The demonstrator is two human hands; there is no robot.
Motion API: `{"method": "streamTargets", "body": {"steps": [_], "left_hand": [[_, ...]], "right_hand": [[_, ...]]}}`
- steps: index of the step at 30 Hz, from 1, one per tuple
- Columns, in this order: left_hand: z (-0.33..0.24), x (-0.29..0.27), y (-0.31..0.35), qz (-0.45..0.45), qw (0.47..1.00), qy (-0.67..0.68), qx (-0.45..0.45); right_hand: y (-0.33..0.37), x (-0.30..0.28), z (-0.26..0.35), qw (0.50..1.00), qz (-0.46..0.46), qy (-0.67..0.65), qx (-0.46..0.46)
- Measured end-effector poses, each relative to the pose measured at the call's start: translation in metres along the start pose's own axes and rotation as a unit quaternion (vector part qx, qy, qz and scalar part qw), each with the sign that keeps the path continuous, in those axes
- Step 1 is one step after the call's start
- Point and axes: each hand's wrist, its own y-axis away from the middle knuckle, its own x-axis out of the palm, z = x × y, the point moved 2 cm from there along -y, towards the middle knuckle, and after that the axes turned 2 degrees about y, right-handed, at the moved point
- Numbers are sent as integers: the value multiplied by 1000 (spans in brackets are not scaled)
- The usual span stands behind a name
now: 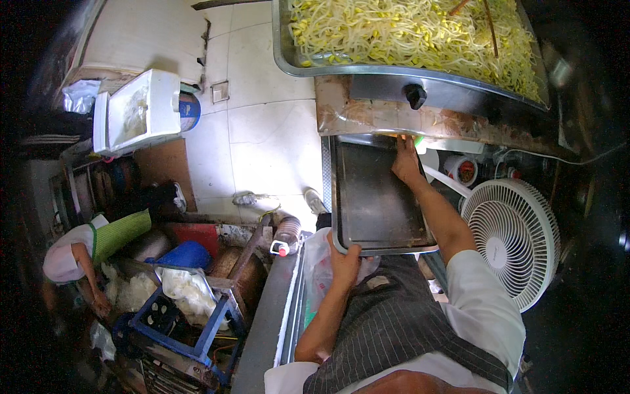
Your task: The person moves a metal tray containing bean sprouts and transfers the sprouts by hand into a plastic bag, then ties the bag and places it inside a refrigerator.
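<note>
A dark rectangular metal tray [371, 197] is held level in front of me, below the stove counter. My left hand [344, 262] grips its near left corner. My right hand [407, 161] holds its far right edge, close under the counter. The tray's surface is bare. Above it, a large steel pan [289, 62] is filled with pale bean sprouts [407, 33], with two thin sticks lying in them at the right.
A white round fan [508, 240] stands at my right. A black knob [415, 96] juts from the stove front. At the left, a crouching person in a white cap works beside a blue crate [177, 322] and a white cooler box [138, 111]. A plastic bottle [287, 234] lies on the metal counter.
</note>
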Motion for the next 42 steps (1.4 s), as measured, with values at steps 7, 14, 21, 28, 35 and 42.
{"method": "streamTargets", "body": {"steps": [7,14,21,28,35,42], "left_hand": [[-7,4,4,38,999,0,-1],[-3,-4,9,-2,999,-35,15],[0,-69,31,-83,996,-14,-38],[-23,-136,91,-170,985,31,-3],[-31,-141,109,-191,981,8,42],[-32,-120,106,-85,995,2,48]], "right_hand": [[-2,-8,3,995,79,5,-63],[-10,-30,-6,968,71,-212,109],[71,-13,-40,942,10,-247,227],[109,-78,50,965,-48,-253,44],[65,-47,162,930,160,-152,-294],[55,-46,158,968,206,54,-134]]}}
